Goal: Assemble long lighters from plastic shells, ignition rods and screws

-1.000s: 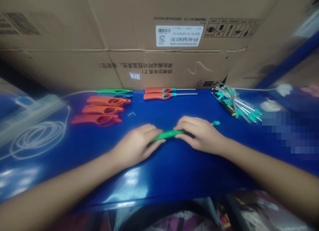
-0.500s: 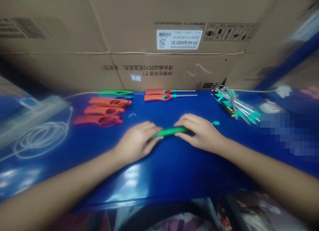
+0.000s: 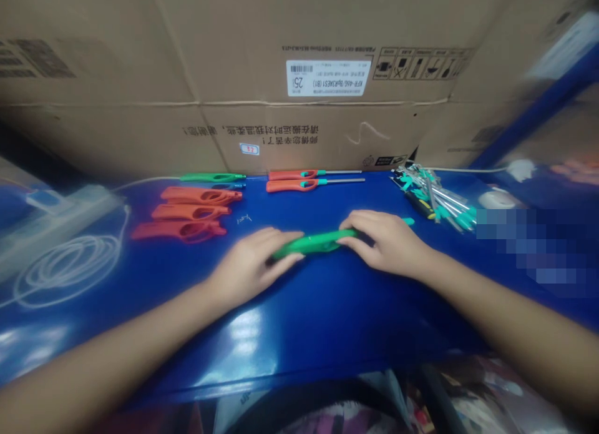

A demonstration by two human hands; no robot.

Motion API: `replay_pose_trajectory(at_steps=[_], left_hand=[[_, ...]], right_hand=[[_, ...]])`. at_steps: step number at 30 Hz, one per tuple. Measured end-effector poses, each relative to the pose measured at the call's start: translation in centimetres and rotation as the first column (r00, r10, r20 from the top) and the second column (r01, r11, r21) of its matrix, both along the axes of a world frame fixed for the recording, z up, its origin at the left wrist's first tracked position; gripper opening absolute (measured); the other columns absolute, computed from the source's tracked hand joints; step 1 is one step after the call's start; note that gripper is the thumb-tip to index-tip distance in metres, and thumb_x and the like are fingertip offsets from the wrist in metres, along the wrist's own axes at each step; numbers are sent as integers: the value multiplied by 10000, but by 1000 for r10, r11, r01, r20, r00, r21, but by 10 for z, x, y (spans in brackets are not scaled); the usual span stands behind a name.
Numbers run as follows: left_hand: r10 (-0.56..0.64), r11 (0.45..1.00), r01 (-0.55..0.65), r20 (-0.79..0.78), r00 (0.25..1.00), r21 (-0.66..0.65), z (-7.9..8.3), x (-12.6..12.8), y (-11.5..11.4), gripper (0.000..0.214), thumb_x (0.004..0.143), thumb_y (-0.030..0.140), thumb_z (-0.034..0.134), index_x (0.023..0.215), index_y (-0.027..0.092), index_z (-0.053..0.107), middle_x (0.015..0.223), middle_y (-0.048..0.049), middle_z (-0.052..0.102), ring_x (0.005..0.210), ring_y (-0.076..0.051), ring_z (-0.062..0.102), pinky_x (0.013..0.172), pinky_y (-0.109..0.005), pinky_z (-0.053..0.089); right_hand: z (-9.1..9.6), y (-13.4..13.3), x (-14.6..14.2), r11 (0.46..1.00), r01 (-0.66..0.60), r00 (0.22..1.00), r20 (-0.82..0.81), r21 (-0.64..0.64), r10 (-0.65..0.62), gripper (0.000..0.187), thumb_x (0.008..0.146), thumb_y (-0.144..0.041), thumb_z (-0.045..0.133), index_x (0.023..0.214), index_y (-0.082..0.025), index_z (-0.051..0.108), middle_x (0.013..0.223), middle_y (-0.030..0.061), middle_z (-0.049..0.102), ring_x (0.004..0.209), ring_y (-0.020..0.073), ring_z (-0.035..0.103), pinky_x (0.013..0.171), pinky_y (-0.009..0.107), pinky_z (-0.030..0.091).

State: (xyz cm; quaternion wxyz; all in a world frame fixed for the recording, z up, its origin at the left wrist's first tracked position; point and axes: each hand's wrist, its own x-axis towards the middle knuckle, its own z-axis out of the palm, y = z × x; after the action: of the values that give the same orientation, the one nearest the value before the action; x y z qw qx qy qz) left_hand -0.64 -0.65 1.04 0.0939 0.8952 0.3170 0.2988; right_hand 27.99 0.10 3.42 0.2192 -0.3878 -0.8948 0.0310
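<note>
A green lighter body (image 3: 312,243) lies across the middle of the blue table (image 3: 299,321), and both hands hold it. My left hand (image 3: 248,265) grips its left end with curled fingers. My right hand (image 3: 388,240) closes over its right end, where a teal tip (image 3: 409,221) sticks out past the fingers. The part of the lighter under each palm is hidden.
Three orange handle shells (image 3: 187,212) and a green one (image 3: 213,177) lie at the back left. Two orange long-nosed lighters (image 3: 309,179) rest near the cardboard boxes (image 3: 262,78). A heap of metal tubes with teal ends (image 3: 435,197) sits at right, a coiled white cable (image 3: 65,265) at left.
The hands moved slightly apart along the green lighter, so more of its middle shows. The view shifted a little; the other parts stayed in place.
</note>
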Motion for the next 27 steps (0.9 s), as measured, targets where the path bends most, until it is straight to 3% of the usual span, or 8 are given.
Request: replay_pose_trajectory(at_steps=[4,7,13,17,21,27], left_hand=[[-22,996,29,-79,997,83,2,1,-2,446,976,333,611,1369,127,569,1010,-99,695,837,-185,665,748,-297,551],[-24,989,42,-122,992,144,6,2,-4,420,999,391,563,1311,114,610,866,-65,697,715,-167,654,652,-270,526],[-68,964,103,-148,987,244,5,4,-6,364,1011,420,539,1185,129,672,773,-35,728,622,-150,674,593,-254,499],[-91,966,128,-167,982,225,3,5,-8,336,1013,417,538,1149,145,679,788,-35,748,627,-158,694,582,-259,502],[-87,980,108,-124,988,167,3,7,-12,328,1016,418,533,1155,159,678,894,-45,785,691,-167,736,612,-258,525],[-62,987,81,-136,989,137,1,6,-7,324,1003,438,548,1139,194,711,924,-41,795,723,-178,752,627,-255,538]], right_hand=[[0,-2,-3,999,1,1000,29,-36,0,234,1015,-331,487,941,-178,648,909,73,714,839,213,661,726,318,471],[2,-4,-5,997,-42,999,18,-59,43,300,1042,-298,406,954,-172,664,904,70,724,844,207,668,739,321,475],[4,-8,-10,965,-253,957,128,-62,259,391,1029,-437,466,1259,-162,623,1091,97,729,958,231,672,783,354,514],[-1,-14,-15,941,-333,936,137,55,323,362,1052,-359,428,1258,-141,631,1130,116,735,1004,220,671,829,357,533],[-6,-18,-18,948,-293,955,79,125,285,322,1054,-309,417,1156,-142,673,1104,104,755,946,204,694,794,337,546],[-4,-12,-17,961,-268,962,68,64,263,306,1041,-342,466,1155,-161,683,1102,87,757,973,205,696,832,336,530]])
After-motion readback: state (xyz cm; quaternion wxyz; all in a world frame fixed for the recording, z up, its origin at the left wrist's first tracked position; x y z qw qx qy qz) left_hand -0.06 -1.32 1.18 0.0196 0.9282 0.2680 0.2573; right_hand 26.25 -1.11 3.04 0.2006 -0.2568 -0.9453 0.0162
